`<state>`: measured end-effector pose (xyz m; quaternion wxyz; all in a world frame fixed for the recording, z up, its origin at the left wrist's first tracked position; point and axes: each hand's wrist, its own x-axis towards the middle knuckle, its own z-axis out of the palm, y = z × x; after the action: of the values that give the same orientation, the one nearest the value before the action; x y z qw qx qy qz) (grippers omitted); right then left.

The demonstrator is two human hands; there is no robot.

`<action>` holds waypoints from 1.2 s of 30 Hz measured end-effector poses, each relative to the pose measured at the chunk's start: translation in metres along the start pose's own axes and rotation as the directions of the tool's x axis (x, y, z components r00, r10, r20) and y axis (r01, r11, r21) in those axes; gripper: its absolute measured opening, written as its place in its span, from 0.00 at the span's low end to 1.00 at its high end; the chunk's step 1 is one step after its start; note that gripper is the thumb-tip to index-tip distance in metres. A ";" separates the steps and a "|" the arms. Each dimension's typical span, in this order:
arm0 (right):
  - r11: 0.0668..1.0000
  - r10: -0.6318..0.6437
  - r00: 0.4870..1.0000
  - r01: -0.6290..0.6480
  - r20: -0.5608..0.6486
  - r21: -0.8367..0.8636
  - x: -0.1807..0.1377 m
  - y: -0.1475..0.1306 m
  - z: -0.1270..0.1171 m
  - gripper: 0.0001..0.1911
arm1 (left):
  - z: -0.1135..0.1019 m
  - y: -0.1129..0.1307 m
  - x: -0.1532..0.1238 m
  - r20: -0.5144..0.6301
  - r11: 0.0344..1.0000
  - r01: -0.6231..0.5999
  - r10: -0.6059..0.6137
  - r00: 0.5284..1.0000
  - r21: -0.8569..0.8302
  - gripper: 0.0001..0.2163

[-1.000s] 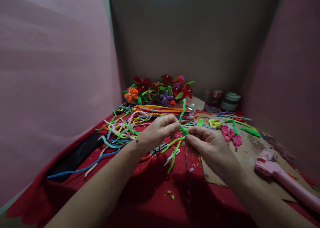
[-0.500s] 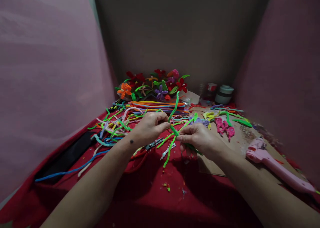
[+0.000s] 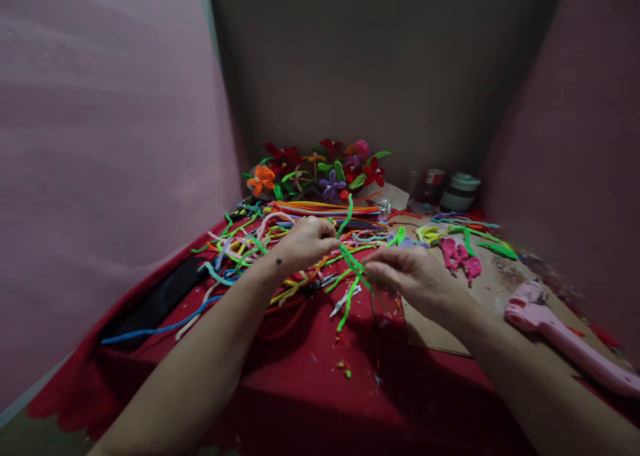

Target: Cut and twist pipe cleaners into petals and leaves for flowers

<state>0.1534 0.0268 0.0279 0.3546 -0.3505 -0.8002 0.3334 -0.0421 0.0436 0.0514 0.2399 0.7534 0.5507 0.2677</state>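
A bright green pipe cleaner point(image 3: 351, 259) is pinched in my left hand point(image 3: 311, 241); one end sticks up above the fingers and the rest slants down to the right. My right hand point(image 3: 407, 269) has its thumb and fingertips closed at the lower part of the same green strand. Other green strands lie or hang just below, and I cannot tell which of them are joined to it. Beneath my hands, scissors point(image 3: 316, 287) are partly hidden among yellow and green pieces. A small white bundle point(image 3: 345, 300) lies on the red cloth point(image 3: 320, 389).
Loose coloured pipe cleaners point(image 3: 240, 256) crowd the left. Pipe-cleaner flowers point(image 3: 330, 186) stand at the back. On the right are cardboard point(image 3: 440, 333), pink petal shapes point(image 3: 461, 259), a pink glue gun point(image 3: 565, 329) and a lidded jar point(image 3: 461, 191). A black case point(image 3: 155, 303) lies left.
The view has shifted slightly, so the scene sits further right. My right hand has moved a little away from my left along the green pipe cleaner, and more of the strand shows between them.
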 end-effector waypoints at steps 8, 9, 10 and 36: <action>0.659 -0.581 0.808 0.396 -0.100 -0.639 0.013 0.007 0.005 0.10 | 0.002 0.017 -0.011 0.249 0.990 -0.121 0.136 0.959 -0.073 0.08; 0.646 -0.579 0.811 0.394 -0.085 -0.654 0.013 0.007 0.007 0.10 | 0.003 0.018 -0.013 0.244 0.990 -0.125 0.138 0.960 -0.070 0.08; 0.658 -0.572 0.815 0.390 -0.091 -0.644 0.012 0.008 0.008 0.11 | 0.004 0.019 -0.014 0.228 0.990 -0.118 0.132 0.965 -0.072 0.08; 0.770 0.280 0.956 -0.169 -0.089 0.615 0.007 0.004 0.018 0.10 | 0.023 0.020 -0.011 -0.067 0.861 -0.063 0.034 0.997 -0.505 0.04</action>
<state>0.1364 0.0288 0.0176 0.4738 -0.3412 -0.5706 0.5775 -0.0157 0.0258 0.0456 0.4073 0.6699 0.4481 0.4297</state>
